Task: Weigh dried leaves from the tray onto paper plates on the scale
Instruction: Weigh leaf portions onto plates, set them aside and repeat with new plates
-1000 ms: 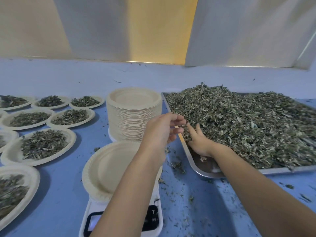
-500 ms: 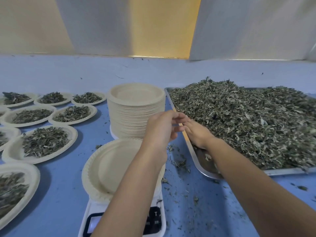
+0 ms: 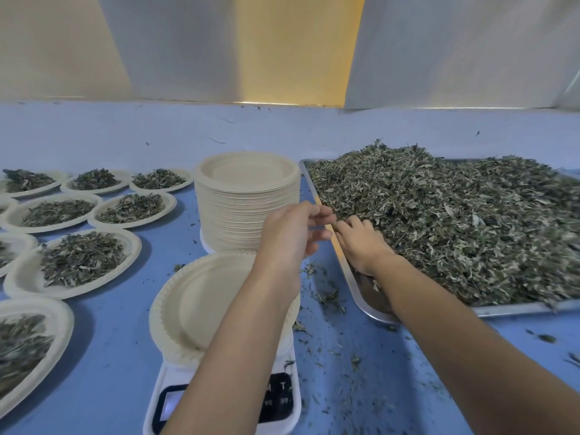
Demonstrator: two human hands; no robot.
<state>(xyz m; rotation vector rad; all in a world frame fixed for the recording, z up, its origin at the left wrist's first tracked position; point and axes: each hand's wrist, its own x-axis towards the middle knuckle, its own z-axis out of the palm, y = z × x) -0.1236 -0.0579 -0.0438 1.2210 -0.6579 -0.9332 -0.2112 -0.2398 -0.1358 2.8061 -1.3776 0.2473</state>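
Dried leaves (image 3: pixel 455 233) waiting to be weighed lie heaped in the tray (image 3: pixel 518 309) on my right; I get there by sweeping across from the left. Far left, filled plates (image 3: pixel 81 259) of portioned leaf crowd the blue table (image 3: pixel 110 356). Next comes a tall stack (image 3: pixel 246 208) of unused plates. In front of it the empty paper plate (image 3: pixel 201 306) sits on the white scale (image 3: pixel 282 400), whose display is partly hidden under my left forearm.

The left hand (image 3: pixel 288 237) hovers just beside the tray's near left rim, fingers loosely bent and holding nothing that I can see. Just to its right, the right hand (image 3: pixel 361 246) is down in the tray's near left corner, fingers bent and half buried in the heap's edge. Whether they have closed on a clump I cannot tell.

What the next move turns on, I judge, is this: the heap lies to the right of and beyond both sets of fingers, and the tray's long side runs left to right across the table. The target plate lies back to the left and toward me. The right hand is nearer the leaves, the left nearer the plate.

Loose crumbs litter the table between scale and tray. Behind, the table meets a pale wall (image 3: pixel 188 48) with a yellow panel in the middle.
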